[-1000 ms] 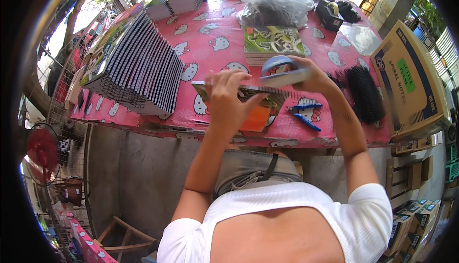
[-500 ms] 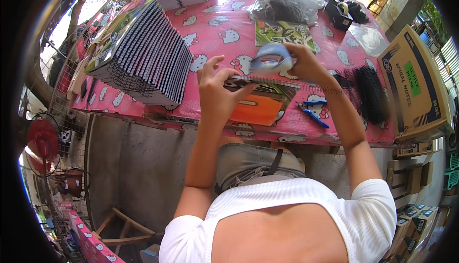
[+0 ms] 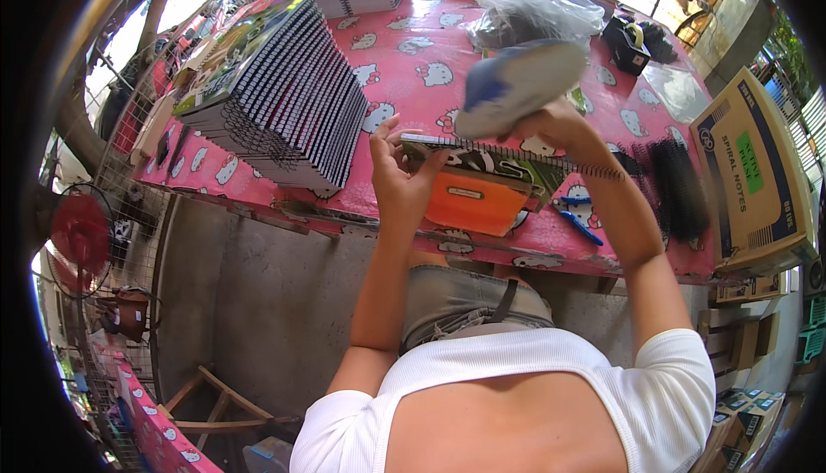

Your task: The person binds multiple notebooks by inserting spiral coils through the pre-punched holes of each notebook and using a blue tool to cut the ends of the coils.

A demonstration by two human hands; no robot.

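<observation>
A spiral notebook (image 3: pixel 495 163) lies flat near the front edge of the tabletop (image 3: pixel 413 60), its long side running along that edge. Its cover is dark green with pale lettering, and a black wire coil runs along its far edge, sticking out past the right end. The left end of the notebook is pinched between fingers (image 3: pixel 404 159). Beneath it, toward the front edge, an orange cover (image 3: pixel 476 204) shows. Above the notebook, lifted off the tabletop and blurred, is a floppy blue and white sheet (image 3: pixel 519 84), tilted, held at its lower right end.
</observation>
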